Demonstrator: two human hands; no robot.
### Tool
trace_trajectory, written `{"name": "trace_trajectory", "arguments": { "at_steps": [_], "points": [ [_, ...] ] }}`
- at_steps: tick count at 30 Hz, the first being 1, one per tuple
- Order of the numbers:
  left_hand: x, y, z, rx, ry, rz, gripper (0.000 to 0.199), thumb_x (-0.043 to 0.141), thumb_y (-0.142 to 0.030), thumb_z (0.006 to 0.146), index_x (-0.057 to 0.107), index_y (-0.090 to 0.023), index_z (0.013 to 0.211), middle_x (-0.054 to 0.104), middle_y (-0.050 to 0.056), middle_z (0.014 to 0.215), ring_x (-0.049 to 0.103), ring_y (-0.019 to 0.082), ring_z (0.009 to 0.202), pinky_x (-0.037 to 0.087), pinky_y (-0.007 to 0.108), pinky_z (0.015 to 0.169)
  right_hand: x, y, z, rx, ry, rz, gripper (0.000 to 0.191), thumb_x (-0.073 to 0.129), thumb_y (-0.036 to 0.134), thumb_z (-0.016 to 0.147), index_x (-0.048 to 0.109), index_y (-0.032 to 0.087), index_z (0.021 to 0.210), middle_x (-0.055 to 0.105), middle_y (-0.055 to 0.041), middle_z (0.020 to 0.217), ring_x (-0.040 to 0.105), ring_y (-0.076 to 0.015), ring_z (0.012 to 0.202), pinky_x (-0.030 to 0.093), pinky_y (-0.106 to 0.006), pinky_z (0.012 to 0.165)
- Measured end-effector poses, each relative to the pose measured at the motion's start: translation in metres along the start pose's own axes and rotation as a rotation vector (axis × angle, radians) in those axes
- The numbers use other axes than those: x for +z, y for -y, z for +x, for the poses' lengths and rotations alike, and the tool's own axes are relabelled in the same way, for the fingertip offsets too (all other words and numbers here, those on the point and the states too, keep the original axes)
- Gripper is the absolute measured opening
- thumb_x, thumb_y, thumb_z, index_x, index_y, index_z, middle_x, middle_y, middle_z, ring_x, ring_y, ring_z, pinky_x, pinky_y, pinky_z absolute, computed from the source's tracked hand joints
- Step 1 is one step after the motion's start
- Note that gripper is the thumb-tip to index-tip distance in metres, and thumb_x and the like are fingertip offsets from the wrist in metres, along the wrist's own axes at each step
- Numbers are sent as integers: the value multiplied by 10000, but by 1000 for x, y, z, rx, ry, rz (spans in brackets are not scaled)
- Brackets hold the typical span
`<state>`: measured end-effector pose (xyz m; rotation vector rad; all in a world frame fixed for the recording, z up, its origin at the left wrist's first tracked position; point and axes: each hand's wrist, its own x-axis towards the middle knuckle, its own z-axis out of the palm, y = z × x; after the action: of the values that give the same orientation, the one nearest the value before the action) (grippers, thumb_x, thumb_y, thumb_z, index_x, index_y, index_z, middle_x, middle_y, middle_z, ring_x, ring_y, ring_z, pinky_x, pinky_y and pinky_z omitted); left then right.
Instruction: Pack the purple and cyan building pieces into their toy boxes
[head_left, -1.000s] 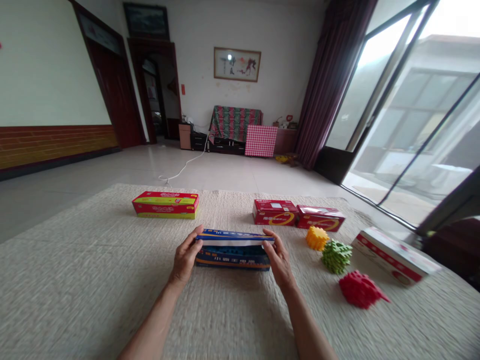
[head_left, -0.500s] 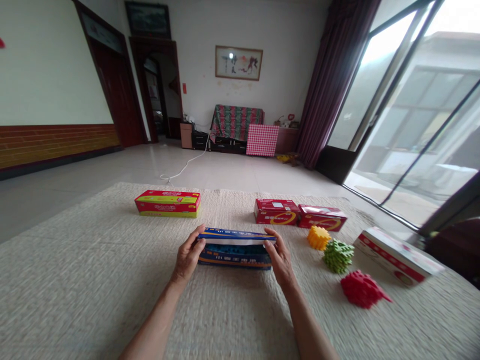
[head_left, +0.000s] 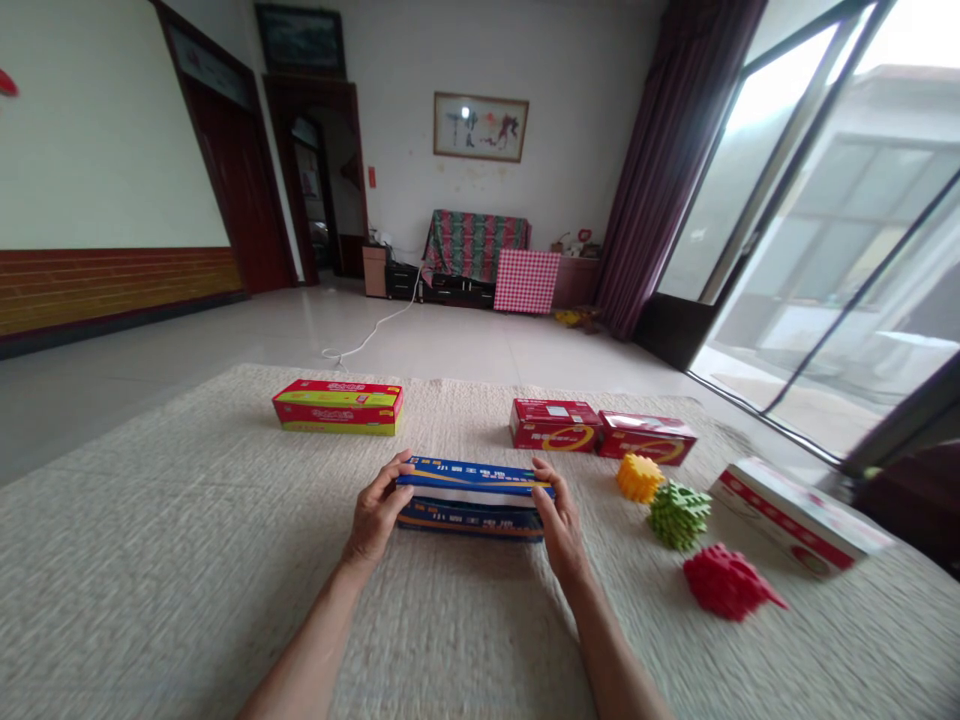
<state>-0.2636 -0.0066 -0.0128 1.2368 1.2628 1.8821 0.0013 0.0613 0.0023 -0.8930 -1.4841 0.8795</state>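
Between my hands a blue cardboard box (head_left: 471, 518) with white and orange print rests on the beige cover. Its lid flap (head_left: 476, 480) is partly lowered, leaving a narrow dark gap along the front. My left hand (head_left: 377, 510) pinches the flap's left end, thumb in front and fingers behind. At the right end, my right hand (head_left: 559, 510) grips the same flap in a like way. What lies inside the box is hidden now. Off to the right sit a yellow knobbly block (head_left: 639, 478), a green one (head_left: 679, 515) and a red one (head_left: 731, 582).
A red and yellow-green box (head_left: 337, 408) stands at the back left. Two red boxes (head_left: 555, 425) (head_left: 646, 438) stand side by side behind the blue one. A white and red box (head_left: 802, 515) lies at the right. A white cable (head_left: 375, 328) runs over the floor beyond.
Both hands have tipped the lid flap down and forward. More of its blue top shows, and the teal contents seen through the gap before are now covered.
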Motion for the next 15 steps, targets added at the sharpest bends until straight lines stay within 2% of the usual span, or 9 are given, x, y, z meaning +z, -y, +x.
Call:
{"name": "trace_trajectory", "arguments": {
  "at_steps": [9,15],
  "points": [
    [2,0,0,-11,-10,-5,238,643,-359,746,666,-177,898,549,95,1358,430,282,1311,302,415,1107,4,-3,-3,-32,-7,-98,349,529,421,850,553,203,1121,491,-107,1379,444,-252,1274,309,-438,1091],
    [7,1,0,-37,-72,111,267,598,-428,783,650,-166,777,534,107,1370,454,277,1284,317,391,1089,6,-4,-6,1,-40,-89,348,522,433,843,579,208,1103,539,-106,1323,488,-258,1224,346,-452,1059]
  ]
}}
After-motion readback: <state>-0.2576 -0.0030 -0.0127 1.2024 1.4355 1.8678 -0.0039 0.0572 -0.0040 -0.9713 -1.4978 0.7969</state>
